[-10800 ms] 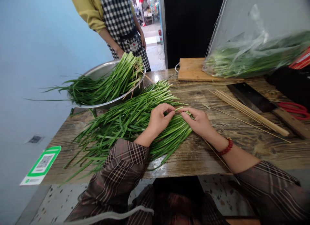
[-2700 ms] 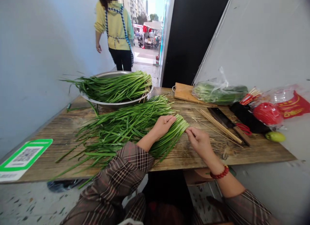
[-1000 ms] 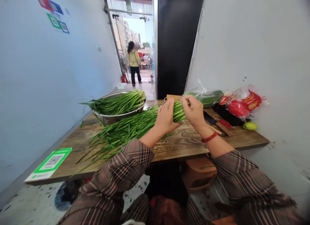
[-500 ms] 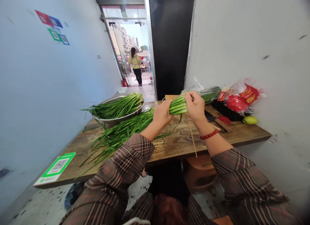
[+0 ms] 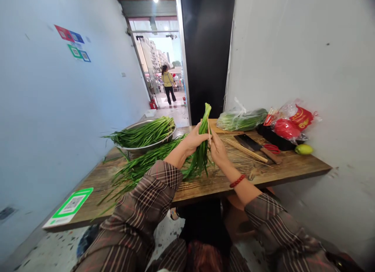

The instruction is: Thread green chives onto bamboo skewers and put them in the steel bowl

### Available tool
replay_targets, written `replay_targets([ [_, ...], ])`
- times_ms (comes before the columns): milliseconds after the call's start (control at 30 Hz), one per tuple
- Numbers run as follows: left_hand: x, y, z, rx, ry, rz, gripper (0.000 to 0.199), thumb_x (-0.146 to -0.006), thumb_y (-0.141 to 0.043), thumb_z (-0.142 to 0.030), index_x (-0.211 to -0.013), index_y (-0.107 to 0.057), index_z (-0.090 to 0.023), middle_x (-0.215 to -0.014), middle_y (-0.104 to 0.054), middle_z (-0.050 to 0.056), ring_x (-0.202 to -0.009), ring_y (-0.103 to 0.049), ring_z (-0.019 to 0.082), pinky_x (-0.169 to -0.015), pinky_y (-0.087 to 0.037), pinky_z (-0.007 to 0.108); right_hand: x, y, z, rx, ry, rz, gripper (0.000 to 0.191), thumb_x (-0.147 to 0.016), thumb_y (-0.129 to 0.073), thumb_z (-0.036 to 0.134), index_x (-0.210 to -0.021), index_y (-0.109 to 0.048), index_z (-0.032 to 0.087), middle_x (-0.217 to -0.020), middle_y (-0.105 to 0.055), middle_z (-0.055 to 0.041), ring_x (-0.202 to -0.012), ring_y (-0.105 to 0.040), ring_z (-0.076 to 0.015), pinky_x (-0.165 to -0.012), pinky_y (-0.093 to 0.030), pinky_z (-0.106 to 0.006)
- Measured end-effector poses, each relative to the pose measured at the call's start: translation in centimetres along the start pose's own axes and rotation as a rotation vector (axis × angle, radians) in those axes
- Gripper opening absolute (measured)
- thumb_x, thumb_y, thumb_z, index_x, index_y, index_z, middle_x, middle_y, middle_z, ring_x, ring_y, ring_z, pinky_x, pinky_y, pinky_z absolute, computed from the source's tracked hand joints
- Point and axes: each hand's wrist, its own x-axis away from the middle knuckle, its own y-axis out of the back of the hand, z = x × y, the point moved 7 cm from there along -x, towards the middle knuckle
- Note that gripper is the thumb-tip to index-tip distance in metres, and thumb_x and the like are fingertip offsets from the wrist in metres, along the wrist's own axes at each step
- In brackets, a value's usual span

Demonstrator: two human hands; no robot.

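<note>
My left hand (image 5: 193,141) is closed around a bunch of garlic chives (image 5: 202,154), pale ends up and green leaves hanging toward the table. A thin tan strip (image 5: 209,129), like straw or reed, runs upright along the right side of the bunch. My right hand (image 5: 218,149) presses its fingers on that strip, close against the chives; its fingertips are partly hidden. More loose garlic chives (image 5: 146,162) lie on the wooden table (image 5: 222,182) left of my hands. Behind them stands a metal bowl (image 5: 140,148) heaped with chives.
On the right lie several tan strips (image 5: 247,150), a cleaver (image 5: 249,142), red-handled scissors (image 5: 272,148) and a yellow-green lemon (image 5: 304,149). Further back are bagged greens (image 5: 243,119) and a black tray (image 5: 271,135) with red packages. A person (image 5: 168,84) stands at the glass door.
The bunch has turned from lying sideways to upright, pale ends up. My right hand has moved left and down from the pale ends to the strip beside the bunch.
</note>
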Motion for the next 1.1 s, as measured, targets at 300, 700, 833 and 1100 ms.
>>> replay_targets([
  [300,-0.1,3.3,-0.1,-0.071,-0.058,-0.442,0.018,-0.071,-0.064,-0.016,-0.089,-0.059,-0.015,-0.074,-0.061,-0.001,-0.068,-0.059,0.011,-0.07,-0.049,0.025,0.9,-3.0,1.2,0.011,-0.016,0.041,0.056,-0.099,-0.031,0.036,-0.152,-0.027,0.02,-0.157,-0.03,-0.0092,-0.147,-0.024,-0.0216,-0.121,-0.022,-0.045],
  [700,0.4,1.5,-0.7,-0.126,-0.097,-0.335,0.025,-0.065,-0.073,-0.019,-0.085,-0.057,-0.017,-0.073,-0.061,-0.002,-0.068,-0.056,0.011,-0.068,-0.046,0.024,2.0,-3.3,-2.1,0.047,-0.13,-0.017,0.043,-0.081,-0.053,0.026,-0.123,-0.049,0.016,-0.106,-0.069,-0.0147,-0.1,-0.065,-0.0286,-0.086,-0.051,-0.045],
  [833,1.1,2.5,0.9,-0.116,-0.035,-0.406,0.027,-0.061,-0.073,-0.013,-0.082,-0.058,-0.016,-0.074,-0.062,-0.002,-0.072,-0.059,0.012,-0.073,-0.046,0.025,1.1,-4.1,-1.6,0.08,-0.082,0.006,0.049,-0.077,-0.052,0.022,-0.125,-0.047,0.013,-0.113,-0.066,-0.0176,-0.108,-0.062,-0.03,-0.09,-0.049,-0.045],
  [1100,0.9,8.1,-4.4,0.215,-0.112,-0.467,0.022,-0.066,-0.062,-0.012,-0.086,-0.056,-0.016,-0.062,-0.059,-0.004,-0.058,-0.061,0.011,-0.065,-0.051,0.027,2.6,-7.0,-1.7,0.21,-0.135,0.17,0.033,-0.088,-0.049,0.032,-0.117,-0.053,0.017,-0.099,-0.07,-0.0112,-0.086,-0.066,-0.0252,-0.075,-0.05,-0.036],
])
